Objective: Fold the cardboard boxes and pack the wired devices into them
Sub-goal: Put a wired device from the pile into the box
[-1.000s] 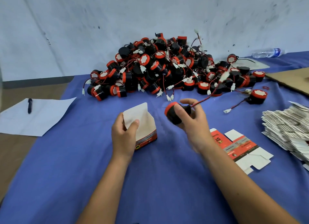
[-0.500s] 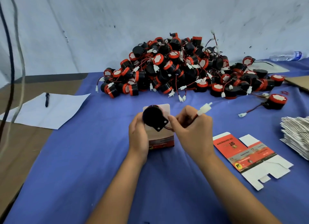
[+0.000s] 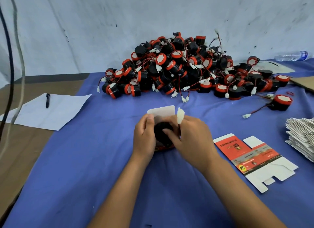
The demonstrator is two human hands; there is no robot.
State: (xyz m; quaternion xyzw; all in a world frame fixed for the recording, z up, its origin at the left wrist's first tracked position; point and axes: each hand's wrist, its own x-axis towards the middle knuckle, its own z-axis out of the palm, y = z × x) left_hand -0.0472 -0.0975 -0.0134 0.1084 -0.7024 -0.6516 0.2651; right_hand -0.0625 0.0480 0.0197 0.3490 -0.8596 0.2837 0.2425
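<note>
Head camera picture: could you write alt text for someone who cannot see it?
A person's left hand steadies a small folded box on a blue tablecloth while the right hand pushes a black wired device into it. Behind lies a heap of red-and-black devices; a flat unfolded box lies to the right.

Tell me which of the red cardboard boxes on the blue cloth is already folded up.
The box between the two hands, its white flap raised; the left hand grips it. The other box lies flat, unfolded, to its right.
</note>
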